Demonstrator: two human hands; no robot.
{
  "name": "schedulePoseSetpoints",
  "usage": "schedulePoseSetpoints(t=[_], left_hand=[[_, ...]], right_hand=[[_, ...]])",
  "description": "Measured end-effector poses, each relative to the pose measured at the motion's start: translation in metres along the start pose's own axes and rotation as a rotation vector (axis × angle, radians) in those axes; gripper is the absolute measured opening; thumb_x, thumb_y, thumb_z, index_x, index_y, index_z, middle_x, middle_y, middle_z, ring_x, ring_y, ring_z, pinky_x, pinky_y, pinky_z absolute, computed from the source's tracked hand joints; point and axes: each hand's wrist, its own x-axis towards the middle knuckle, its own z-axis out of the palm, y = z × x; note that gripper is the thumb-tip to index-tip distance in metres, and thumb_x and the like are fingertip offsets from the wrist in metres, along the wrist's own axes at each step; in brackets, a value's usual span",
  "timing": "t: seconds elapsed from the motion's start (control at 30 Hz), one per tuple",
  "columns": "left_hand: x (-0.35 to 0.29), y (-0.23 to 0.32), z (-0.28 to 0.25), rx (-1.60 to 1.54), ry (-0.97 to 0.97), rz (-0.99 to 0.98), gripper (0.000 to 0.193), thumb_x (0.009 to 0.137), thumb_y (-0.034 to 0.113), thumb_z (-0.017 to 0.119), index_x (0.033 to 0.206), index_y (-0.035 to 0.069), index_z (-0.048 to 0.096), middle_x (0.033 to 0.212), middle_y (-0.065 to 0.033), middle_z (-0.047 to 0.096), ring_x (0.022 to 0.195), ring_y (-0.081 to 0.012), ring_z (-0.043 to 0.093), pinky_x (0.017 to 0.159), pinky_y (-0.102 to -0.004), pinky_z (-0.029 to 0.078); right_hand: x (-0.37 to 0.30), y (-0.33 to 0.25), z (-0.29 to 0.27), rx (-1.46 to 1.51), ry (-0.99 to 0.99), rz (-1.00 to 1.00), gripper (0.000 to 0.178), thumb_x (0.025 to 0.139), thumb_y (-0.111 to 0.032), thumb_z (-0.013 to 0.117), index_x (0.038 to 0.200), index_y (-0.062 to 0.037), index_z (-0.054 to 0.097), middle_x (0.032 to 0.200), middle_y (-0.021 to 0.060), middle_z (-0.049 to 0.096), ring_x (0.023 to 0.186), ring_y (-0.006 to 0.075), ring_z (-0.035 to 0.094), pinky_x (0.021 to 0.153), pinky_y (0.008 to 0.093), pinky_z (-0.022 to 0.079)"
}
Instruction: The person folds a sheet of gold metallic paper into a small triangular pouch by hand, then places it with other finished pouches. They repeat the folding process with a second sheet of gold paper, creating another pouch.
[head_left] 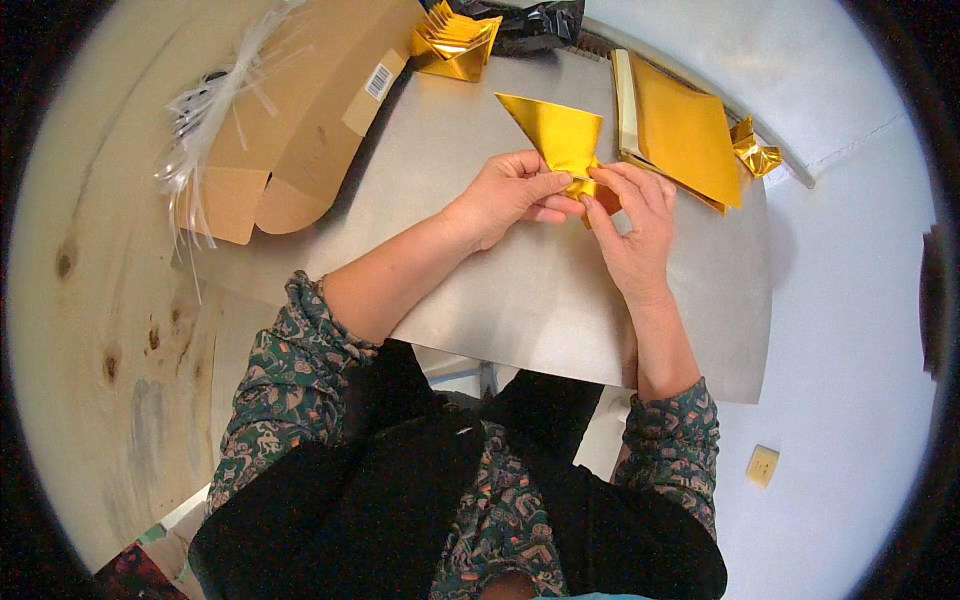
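Observation:
A shiny gold sheet of foil paper, partly folded, is held above the grey table between both hands. Its wide end flares up and away to a point at the left, while the near end is narrow and creased. My left hand pinches the sheet from the left, thumb on top. From the right, my right hand grips the narrow end between thumb and fingers. The fingers hide part of the folds.
An open cardboard box with white plastic strips stands left. Nested folded gold pieces and black plastic lie at the back. A stack of gold sheets and a crumpled gold piece lie right on the table.

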Motion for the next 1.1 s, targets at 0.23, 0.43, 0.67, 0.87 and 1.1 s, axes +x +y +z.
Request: schedulePoseSetpoints(t=[0.23, 0.43, 0.67, 0.87, 1.1], left_hand=[[-0.001, 0.001, -0.002, 0.060, -0.057, 0.010, 0.023, 0.102, 0.020, 0.065, 0.116, 0.002, 0.067, 0.106, -0.0085, 0.074, 0.090, -0.0139, 0.075, 0.075, -0.0241, 0.061], [0.002, -0.004, -0.005, 0.097, -0.094, 0.030, 0.022, 0.101, 0.019, 0.066, 0.115, 0.001, 0.067, 0.101, -0.0071, 0.074, 0.085, -0.0125, 0.074, 0.075, -0.0240, 0.062], [0.003, -0.005, -0.005, 0.135, -0.104, 0.062, 0.022, 0.102, 0.019, 0.065, 0.114, 0.000, 0.067, 0.098, -0.0068, 0.074, 0.085, -0.0126, 0.074, 0.073, -0.0235, 0.062], [0.001, -0.005, -0.002, 0.121, -0.112, 0.070, 0.031, 0.106, 0.031, 0.058, 0.109, 0.001, 0.066, 0.098, -0.0094, 0.073, 0.083, -0.0145, 0.074, 0.071, -0.0235, 0.062], [0.003, -0.004, -0.001, 0.080, -0.069, 0.051, 0.037, 0.107, 0.038, 0.054, 0.115, 0.002, 0.061, 0.100, -0.0075, 0.065, 0.082, -0.0193, 0.075, 0.068, -0.0266, 0.062]], right_hand=[[-0.004, -0.003, 0.006, 0.084, 0.012, 0.070, 0.027, 0.078, -0.013, 0.083, 0.102, -0.0085, 0.073, 0.117, 0.0054, 0.068, 0.112, 0.0275, 0.055, 0.098, 0.0396, 0.045], [-0.005, -0.002, 0.006, 0.090, -0.013, 0.119, 0.024, 0.078, -0.013, 0.083, 0.098, -0.0085, 0.071, 0.117, 0.0054, 0.069, 0.113, 0.0269, 0.055, 0.100, 0.0396, 0.045], [-0.007, -0.003, 0.009, 0.174, -0.025, 0.209, 0.023, 0.079, -0.014, 0.084, 0.096, -0.0092, 0.069, 0.115, 0.0062, 0.069, 0.113, 0.0267, 0.057, 0.100, 0.0396, 0.045], [-0.009, -0.002, 0.010, 0.196, -0.016, 0.258, 0.020, 0.080, -0.014, 0.083, 0.093, -0.0090, 0.069, 0.113, 0.0076, 0.068, 0.112, 0.0271, 0.057, 0.099, 0.0398, 0.045], [-0.011, 0.001, 0.014, 0.211, 0.055, 0.296, 0.016, 0.081, -0.009, 0.078, 0.087, -0.0079, 0.063, 0.113, 0.0097, 0.066, 0.110, 0.0288, 0.057, 0.099, 0.0409, 0.044]])
